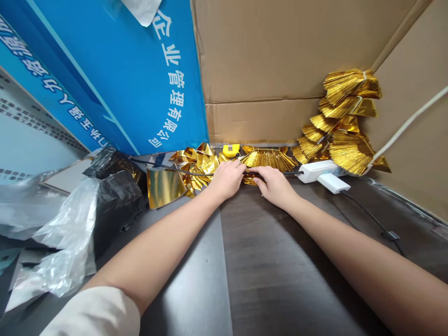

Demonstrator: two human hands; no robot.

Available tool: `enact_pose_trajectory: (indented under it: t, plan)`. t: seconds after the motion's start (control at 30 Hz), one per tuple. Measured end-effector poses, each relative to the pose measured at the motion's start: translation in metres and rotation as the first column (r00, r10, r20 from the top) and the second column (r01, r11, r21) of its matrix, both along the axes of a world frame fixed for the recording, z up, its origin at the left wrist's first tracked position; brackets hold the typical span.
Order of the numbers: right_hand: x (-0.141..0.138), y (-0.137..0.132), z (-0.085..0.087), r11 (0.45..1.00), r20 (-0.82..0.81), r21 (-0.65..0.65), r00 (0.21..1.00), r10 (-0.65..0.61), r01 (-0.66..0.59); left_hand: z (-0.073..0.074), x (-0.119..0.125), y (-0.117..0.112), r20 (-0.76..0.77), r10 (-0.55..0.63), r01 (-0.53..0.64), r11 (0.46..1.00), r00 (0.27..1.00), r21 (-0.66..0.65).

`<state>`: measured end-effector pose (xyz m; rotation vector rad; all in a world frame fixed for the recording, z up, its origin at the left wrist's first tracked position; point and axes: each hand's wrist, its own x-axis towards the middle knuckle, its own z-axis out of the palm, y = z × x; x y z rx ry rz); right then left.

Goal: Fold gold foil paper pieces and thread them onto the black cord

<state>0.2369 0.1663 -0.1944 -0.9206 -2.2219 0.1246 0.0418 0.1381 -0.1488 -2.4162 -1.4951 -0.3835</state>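
Observation:
A black cable (196, 174) runs across the table's back into a white power strip (317, 171). My left hand (229, 178) is closed over this cable, its fingertips pointing right. Just beside it, my right hand (276, 185) curls over the same cable, with fingers above and thumb below. The fingertips of both hands are partly hidden. Behind the right fingers lies a pleated gold foil fan (268, 159), and some gold shows below the cable between the hands. Crumpled gold foil pieces (199, 161) lie left of my left hand. A yellow tape measure (231, 150) sits behind it.
Gold foil fans (341, 121) are stacked at the right against cardboard (266, 56). A white charger (333, 183) is plugged into the strip. Black plastic (117, 200) and clear plastic bags (66, 238) fill the left side. A blue printed board (140, 84) stands behind.

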Motion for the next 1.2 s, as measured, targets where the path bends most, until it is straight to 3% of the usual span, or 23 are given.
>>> enact_pose_trajectory:
  t: [0.6,1.2]
  plan:
    - [0.002,0.001,0.006,0.997,0.043,-0.020,0.996,-0.078,0.079,-0.002,-0.001,0.000,0.077,0.021,-0.023,1.000,0.997,0.018]
    - [-0.006,0.000,0.004,0.998,0.059,0.004,0.997,-0.056,0.056,-0.006,-0.009,0.008,0.116,-0.123,0.122,0.992,0.986,0.021]
